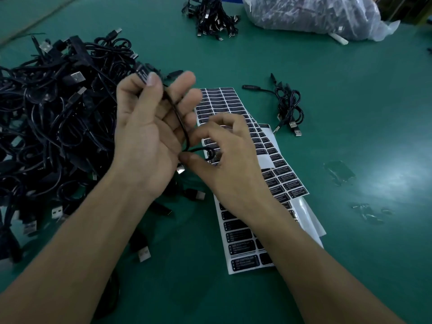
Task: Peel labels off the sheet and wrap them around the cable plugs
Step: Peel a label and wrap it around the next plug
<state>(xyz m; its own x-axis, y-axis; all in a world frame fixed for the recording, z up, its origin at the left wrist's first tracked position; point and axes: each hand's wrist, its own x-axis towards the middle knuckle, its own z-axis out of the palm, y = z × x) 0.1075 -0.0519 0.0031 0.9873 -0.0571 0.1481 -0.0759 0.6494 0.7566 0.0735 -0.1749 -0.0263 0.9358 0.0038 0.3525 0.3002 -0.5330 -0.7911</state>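
Cable lengthwise away — plug far-left

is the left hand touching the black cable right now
Touching. The head view shows the left hand pinching the cable at its plug end under the thumb, the cord running down across its fingers.

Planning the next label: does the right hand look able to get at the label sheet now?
Likely yes: the right hand is directly over the label sheet, nothing between, but it pinches the cable.
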